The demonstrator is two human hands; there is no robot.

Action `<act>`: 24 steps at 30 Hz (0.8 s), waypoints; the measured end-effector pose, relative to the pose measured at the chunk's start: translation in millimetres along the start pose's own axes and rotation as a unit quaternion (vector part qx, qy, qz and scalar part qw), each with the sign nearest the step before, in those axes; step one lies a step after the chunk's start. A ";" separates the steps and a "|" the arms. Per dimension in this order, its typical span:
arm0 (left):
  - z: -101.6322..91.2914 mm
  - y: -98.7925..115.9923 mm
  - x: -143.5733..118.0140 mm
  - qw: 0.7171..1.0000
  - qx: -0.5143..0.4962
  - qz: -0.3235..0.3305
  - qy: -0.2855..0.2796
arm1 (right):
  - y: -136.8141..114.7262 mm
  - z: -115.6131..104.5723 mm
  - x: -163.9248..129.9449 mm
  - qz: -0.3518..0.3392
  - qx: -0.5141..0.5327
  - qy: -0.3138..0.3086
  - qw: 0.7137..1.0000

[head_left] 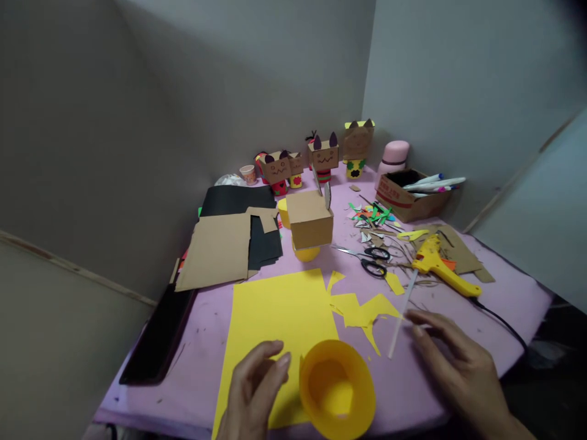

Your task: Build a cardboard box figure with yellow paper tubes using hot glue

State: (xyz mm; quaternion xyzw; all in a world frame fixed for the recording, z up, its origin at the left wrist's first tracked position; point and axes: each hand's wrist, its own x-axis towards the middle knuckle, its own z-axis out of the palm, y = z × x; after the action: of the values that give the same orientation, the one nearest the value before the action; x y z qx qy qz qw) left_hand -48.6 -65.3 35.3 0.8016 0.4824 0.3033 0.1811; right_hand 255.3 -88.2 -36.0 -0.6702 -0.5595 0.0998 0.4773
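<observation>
Several finished cardboard figures [323, 156] stand in a row at the back of the pink table [518, 299], and one more, a plain cardboard box figure [310, 220] sitting on a yellow base, stands nearer and looks unfaced, so the work seems to be partway through another piece — a judgement from how things lie. Close to the near edge a yellow paper cup [337, 388], rolled into a cone-like shape, rests on the yellow paper sheet [279, 311]; the left hand [254, 391] is just beside it, fingers curled loosely and apparently holding nothing, though whether they touch the cup wall is hard to say. The right hand [458, 360] lies flat and released, its fingertips at a thin white glue stick [401, 321] that rests on the table. Yellow offcuts [362, 308], scissors [373, 260] and a yellow glue gun [440, 263] lie beyond — the gun's cord runs off the right edge. Both wrists are cut off by the frame, and the small scraps [373, 217] by the marker box [406, 195] are too fine to make out.
</observation>
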 end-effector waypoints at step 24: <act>85.1 -21.8 -31.0 0.981 -0.174 -0.019 -0.079 | -42.7 39.2 -27.7 -0.133 0.123 -0.324 0.929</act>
State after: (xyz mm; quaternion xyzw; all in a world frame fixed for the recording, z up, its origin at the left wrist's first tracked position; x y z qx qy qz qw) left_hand -17.7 -82.3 -50.9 0.7700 0.4211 0.3151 0.3613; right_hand 191.3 -94.3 -35.5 -0.4572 -0.7508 0.3150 0.3577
